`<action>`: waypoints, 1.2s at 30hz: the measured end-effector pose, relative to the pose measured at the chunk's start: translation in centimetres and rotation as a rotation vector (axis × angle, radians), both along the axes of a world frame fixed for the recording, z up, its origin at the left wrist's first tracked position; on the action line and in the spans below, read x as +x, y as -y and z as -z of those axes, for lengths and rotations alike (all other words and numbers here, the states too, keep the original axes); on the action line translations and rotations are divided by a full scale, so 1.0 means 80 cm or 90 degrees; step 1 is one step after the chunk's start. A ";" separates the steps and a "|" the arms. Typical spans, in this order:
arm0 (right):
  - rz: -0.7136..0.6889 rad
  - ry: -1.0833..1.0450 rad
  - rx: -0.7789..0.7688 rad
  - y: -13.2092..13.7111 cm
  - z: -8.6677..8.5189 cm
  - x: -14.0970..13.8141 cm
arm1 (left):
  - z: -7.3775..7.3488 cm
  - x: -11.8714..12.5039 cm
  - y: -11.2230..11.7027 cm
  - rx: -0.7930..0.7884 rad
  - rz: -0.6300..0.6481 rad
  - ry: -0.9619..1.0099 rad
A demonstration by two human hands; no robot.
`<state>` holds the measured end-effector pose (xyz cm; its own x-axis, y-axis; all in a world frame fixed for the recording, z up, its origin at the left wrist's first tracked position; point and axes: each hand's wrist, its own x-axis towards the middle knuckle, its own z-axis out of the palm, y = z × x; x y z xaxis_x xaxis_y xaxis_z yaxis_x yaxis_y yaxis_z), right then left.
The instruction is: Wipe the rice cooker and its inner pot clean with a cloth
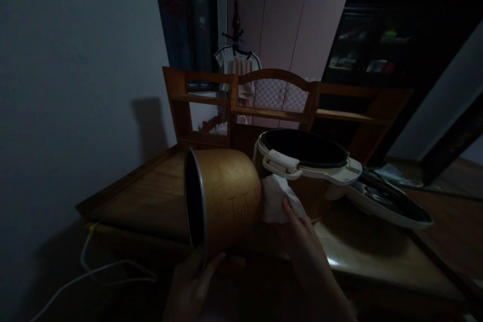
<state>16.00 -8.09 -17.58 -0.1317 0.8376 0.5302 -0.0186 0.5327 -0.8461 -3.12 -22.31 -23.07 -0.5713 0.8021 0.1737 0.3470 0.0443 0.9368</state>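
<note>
A gold-coloured inner pot (pixel 230 196) is tipped on its side above the desk's front edge, its dark mouth facing left. My left hand (pixel 194 282) grips its rim from below, fingers closed around the edge. In my right hand (pixel 302 231) is a white cloth or tissue (pixel 279 201), pressed by closed fingers beside the pot's base; whether it touches the base I cannot tell. Right behind the cloth stands the rice cooker body (pixel 313 186), lidless, with its white handle (pixel 283 162) towards me and a dark interior.
The cooker's detached lid (pixel 388 198) lies on the desk (pixel 370 256) at the right. A wooden shelf rack (pixel 271 110) rises along the back. On the left are a wall (pixel 83 85) and a white cord (pixel 109 265) hanging below the desk edge.
</note>
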 end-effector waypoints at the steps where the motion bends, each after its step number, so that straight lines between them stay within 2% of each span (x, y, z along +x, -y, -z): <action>1: -0.004 -0.006 -0.058 0.006 -0.003 -0.001 | 0.000 0.001 0.000 0.008 0.004 -0.002; 3: -0.015 -0.008 -0.141 0.019 -0.014 -0.007 | -0.001 0.001 0.000 0.014 0.012 -0.009; 5: -0.050 -0.009 -0.166 0.033 -0.027 -0.016 | -0.001 -0.001 0.000 0.017 0.007 -0.017; 9: -0.155 -0.011 -0.109 0.053 -0.046 -0.034 | -0.003 -0.004 0.001 0.026 -0.005 -0.031; 14: -0.206 0.059 -0.025 0.057 -0.043 -0.033 | -0.010 -0.001 0.001 -0.006 -0.036 -0.039; 17: -0.227 0.133 0.027 0.051 -0.049 -0.016 | -0.015 0.003 0.000 0.008 -0.040 -0.043; 21: -0.162 0.159 0.089 0.036 -0.081 -0.006 | -0.019 0.006 -0.001 0.008 -0.025 -0.032; 26: -0.111 0.181 0.298 -0.005 -0.132 -0.048 | -0.013 0.003 0.002 -0.018 -0.005 -0.039; 29: -0.116 0.236 0.354 -0.032 -0.152 -0.085 | -0.008 -0.001 0.002 -0.005 -0.001 -0.034; 32: -0.179 0.311 0.347 -0.044 -0.158 -0.109 | -0.008 -0.002 0.000 0.000 -0.002 -0.036; 36: -0.207 0.340 0.363 -0.034 -0.152 -0.115 | -0.013 -0.003 0.000 -0.026 0.004 -0.031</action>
<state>6.81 -5.37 -5.44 -0.6727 0.3376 0.6584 0.0804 0.9179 -0.3885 -3.38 -22.29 -22.00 -0.5585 0.8123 0.1682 0.3927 0.0802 0.9162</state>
